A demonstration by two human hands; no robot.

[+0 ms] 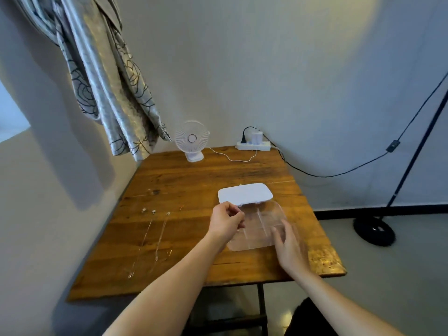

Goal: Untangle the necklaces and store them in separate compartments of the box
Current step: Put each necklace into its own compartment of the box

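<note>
On the worktop (184, 180), the box (257, 226) sits before me, its lid (244, 194) open behind it. The necklaces (155, 238) lie to its left; a fan (192, 140) and a power strip (253, 146) stand at the far edge.

Wooden table (184, 180) in a pale-walled corner — patterned curtain (106, 76) hanging left, grey floor (388, 275).

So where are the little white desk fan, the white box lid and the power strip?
White desk fan (192, 138), head view, grille centre.
White box lid (244, 194), head view, top surface.
White power strip (253, 146), head view, body.
</note>
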